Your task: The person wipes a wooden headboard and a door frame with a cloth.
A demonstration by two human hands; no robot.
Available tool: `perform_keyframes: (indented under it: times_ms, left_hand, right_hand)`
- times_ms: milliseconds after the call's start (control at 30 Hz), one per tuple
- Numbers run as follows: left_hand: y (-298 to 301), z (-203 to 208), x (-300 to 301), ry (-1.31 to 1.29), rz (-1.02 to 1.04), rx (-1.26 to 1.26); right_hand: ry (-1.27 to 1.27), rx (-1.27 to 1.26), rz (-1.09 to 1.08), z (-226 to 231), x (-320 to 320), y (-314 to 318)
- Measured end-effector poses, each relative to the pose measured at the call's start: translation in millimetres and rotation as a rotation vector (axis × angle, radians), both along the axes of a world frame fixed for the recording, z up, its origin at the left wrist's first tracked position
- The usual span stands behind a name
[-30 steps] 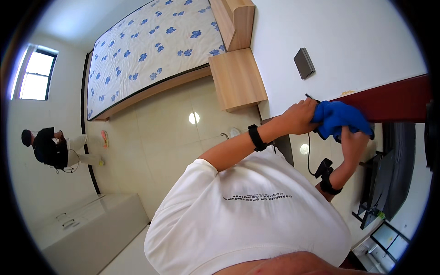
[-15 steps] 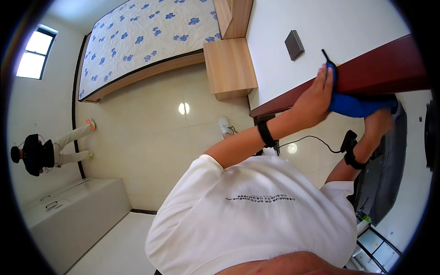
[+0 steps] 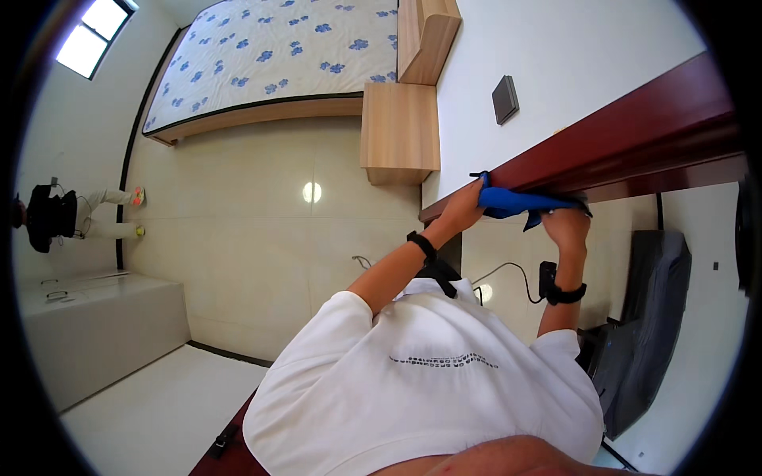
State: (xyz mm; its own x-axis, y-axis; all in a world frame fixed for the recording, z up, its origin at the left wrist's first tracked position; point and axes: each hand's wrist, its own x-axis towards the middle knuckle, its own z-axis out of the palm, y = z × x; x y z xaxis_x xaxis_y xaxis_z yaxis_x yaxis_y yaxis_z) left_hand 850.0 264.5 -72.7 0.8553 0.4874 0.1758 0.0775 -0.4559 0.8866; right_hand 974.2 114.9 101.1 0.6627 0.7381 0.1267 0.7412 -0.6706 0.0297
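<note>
A blue cloth is wrapped around the dark red door frame, lying against its edge. My left hand grips the cloth's left end and presses it to the frame; its fingertips are partly hidden. At the other end, my right hand has its fingers curled into the cloth, and a loose corner hangs between the two hands. Black straps circle both my wrists, and a small black device sits by the right one.
A wooden nightstand and a bed with a flowered mattress stand beyond the frame. A grey switch plate is on the white wall. Far left, another person stands near a white cabinet. A dark sofa lies right.
Both hands and the blue cloth have moved left along the door frame, toward its lower end. My left hand, flat on the frame before, now grips the cloth.
</note>
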Motion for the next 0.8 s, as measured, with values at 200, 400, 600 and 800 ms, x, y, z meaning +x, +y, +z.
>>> perform_keyframes:
  times_ms: [200,400,600,800]
  left_hand:
    - [-11.5,5.6,14.3,-0.199,0.084,-0.133]
    - [-13.2,132.4,34.2,-0.384,0.071,0.029]
    - [-25.3,236.2,51.1,-0.596,0.131,0.092]
    - [-26.1,192.3,59.1,-0.534,0.179,0.021]
  right_hand:
    - [0.665,-0.084,0.249,23.4,10.6,5.2]
    - [1.215,0.483,0.456,76.1,55.7,-43.8]
    - [1.120,1.468,0.268,54.6,120.9,-88.2]
    - [0.586,1.370,-0.044,6.4,128.2,-67.1]
